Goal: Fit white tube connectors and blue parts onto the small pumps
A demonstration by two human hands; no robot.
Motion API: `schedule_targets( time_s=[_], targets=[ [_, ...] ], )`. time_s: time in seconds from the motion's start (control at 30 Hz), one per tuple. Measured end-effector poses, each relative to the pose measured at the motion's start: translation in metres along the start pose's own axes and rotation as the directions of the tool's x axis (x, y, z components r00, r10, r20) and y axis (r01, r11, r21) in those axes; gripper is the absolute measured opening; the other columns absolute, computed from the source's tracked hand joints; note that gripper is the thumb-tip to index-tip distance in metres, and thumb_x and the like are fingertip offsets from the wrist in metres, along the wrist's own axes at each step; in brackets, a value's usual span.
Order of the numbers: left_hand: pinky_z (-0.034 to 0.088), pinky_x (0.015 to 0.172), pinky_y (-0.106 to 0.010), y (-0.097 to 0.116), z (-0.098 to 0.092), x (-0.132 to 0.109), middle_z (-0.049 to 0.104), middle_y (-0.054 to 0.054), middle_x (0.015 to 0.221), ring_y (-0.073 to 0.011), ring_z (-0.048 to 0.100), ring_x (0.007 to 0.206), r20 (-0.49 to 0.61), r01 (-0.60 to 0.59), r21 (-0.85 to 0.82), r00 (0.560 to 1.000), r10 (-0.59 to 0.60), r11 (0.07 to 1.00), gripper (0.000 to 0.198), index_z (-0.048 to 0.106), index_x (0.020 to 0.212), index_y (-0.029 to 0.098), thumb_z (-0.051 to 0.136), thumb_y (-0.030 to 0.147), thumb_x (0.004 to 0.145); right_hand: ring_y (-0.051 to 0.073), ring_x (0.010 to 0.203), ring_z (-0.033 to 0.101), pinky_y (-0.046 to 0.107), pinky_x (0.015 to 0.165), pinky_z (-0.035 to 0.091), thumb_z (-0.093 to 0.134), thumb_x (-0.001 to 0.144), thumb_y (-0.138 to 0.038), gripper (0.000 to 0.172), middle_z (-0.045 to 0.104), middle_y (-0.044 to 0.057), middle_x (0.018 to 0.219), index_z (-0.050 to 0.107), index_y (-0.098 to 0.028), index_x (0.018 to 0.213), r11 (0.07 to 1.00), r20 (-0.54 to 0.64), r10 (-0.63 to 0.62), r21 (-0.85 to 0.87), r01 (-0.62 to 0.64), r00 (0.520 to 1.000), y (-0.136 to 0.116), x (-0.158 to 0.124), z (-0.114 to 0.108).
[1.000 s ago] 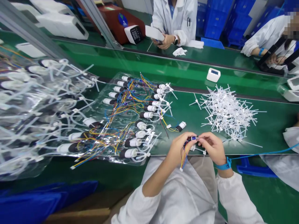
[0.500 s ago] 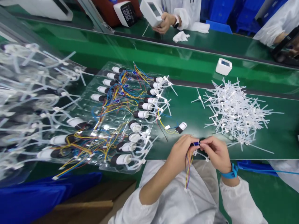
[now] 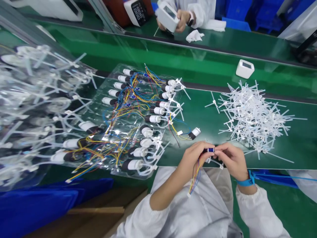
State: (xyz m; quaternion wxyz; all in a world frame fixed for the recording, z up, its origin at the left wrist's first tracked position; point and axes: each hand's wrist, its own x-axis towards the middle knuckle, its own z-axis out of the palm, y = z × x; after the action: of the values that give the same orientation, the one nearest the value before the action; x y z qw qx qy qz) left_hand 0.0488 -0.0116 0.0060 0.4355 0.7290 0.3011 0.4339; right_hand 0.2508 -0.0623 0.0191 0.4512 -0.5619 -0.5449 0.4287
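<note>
Near the table's front edge my left hand (image 3: 195,155) is closed around a small blue solenoid valve (image 3: 210,150), whose coloured wires (image 3: 196,173) hang below the palm to a white plug. Thumb and forefinger of my right hand (image 3: 231,158) pinch together at the valve's right end. White tubing with a small connector (image 3: 221,167) shows under the fingers; the tip inside the pinch is hidden. A motor pump (image 3: 195,133) with a white and black body lies just beyond my hands. To the right is a heap of white tube pieces (image 3: 256,115) with joints.
Clear plastic trays (image 3: 116,71) hold several pumps with wires and tubes at left. More tubed parts (image 3: 49,102) are stacked at far left. A white monitor (image 3: 245,68) stands behind the heap. Across the barrier, a co-worker's hands (image 3: 183,19) hold a white device (image 3: 168,16).
The view has shifted slightly, moving the table's contents rightward. The hanging wires have swung left. My hands keep their hold, and the co-worker's device has tilted, with a second hand now on it.
</note>
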Motion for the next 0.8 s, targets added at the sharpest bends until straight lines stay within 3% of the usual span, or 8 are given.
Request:
schedule_targets(
  time_s=[0.2,0.3,0.67,0.8],
  targets=[
    [0.060,0.082,-0.024,0.0015,0.0022,0.0010,0.082,-0.003,0.101,-0.0167,0.077,0.087,-0.079,0.158,-0.019,0.984,-0.159,0.987,0.012,0.078,0.114,0.020,0.073,0.028,0.107,0.020,0.077,0.079,0.029,0.070,0.062,0.080,0.104,-0.045,0.020,0.083,0.003,0.087,0.083,-0.025,0.105,1.000,-0.069,0.017,0.013,-0.017,0.997,0.0056,-0.0021,0.0044],
    [0.060,0.082,-0.024,0.0017,0.0033,-0.0001,0.083,-0.001,0.098,-0.0161,0.076,0.085,-0.063,0.226,-0.023,0.972,-0.227,0.974,0.012,0.079,0.112,0.021,0.073,0.029,0.105,0.021,0.077,0.079,0.031,0.072,0.064,0.080,0.103,-0.047,0.024,0.083,0.004,0.087,0.082,-0.024,0.102,1.000,-0.097,-0.010,-0.017,0.009,0.995,0.0071,-0.0031,0.0071],
    [0.061,0.080,-0.027,-0.0020,-0.0010,-0.0010,0.082,-0.005,0.095,-0.0186,0.076,0.084,0.046,0.145,-0.038,0.989,-0.143,0.989,0.022,0.077,0.105,0.018,0.071,0.040,0.108,0.022,0.073,0.074,0.032,0.070,0.059,0.078,0.104,-0.047,0.027,0.080,0.004,0.079,0.083,-0.024,0.090,0.988,-0.074,-0.096,-0.131,0.086,0.993,0.0045,-0.0035,0.0035],
    [0.060,0.077,-0.025,-0.0003,-0.0023,0.0001,0.082,-0.003,0.093,-0.0171,0.076,0.081,0.058,0.158,-0.062,0.986,-0.155,0.985,0.022,0.078,0.109,0.019,0.070,0.040,0.109,0.021,0.070,0.075,0.031,0.066,0.060,0.084,0.100,-0.046,0.024,0.081,0.003,0.078,0.085,-0.025,0.090,0.998,-0.038,-0.060,-0.036,0.059,0.997,0.0015,0.0000,0.0006]
  ],
)
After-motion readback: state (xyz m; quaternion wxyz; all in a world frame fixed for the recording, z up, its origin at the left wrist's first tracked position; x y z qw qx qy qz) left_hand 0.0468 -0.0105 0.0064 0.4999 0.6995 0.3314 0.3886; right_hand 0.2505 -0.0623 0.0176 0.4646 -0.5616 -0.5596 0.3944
